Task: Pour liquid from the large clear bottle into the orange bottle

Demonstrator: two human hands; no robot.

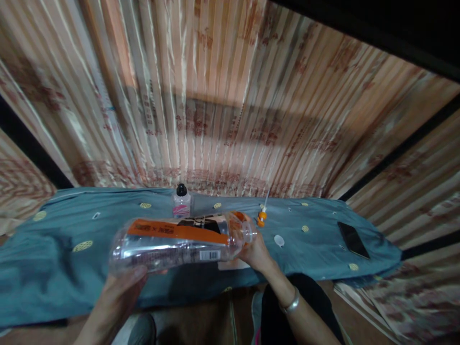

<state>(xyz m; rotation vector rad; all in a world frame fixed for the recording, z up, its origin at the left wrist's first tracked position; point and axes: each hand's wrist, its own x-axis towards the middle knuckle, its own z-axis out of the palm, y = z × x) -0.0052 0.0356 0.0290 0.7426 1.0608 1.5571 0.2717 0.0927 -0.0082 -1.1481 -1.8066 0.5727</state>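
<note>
A large clear plastic bottle with an orange and black label lies sideways in the air in front of me. My left hand grips its base end from below, thumb on the near side. At the other end, my right hand is closed around the bottle's neck, its fingers mostly behind the clear plastic. The neck points right and no cap shows on it. An orange pump top with a thin pale tube is on the teal cloth just beyond my right hand. Beyond the large bottle stands a small clear bottle with a black cap.
The teal patterned cloth covers a bed-like surface. A black phone lies at the right, and a small white oval piece nearer the middle. Striped curtains hang behind, with dark frame bars at both sides.
</note>
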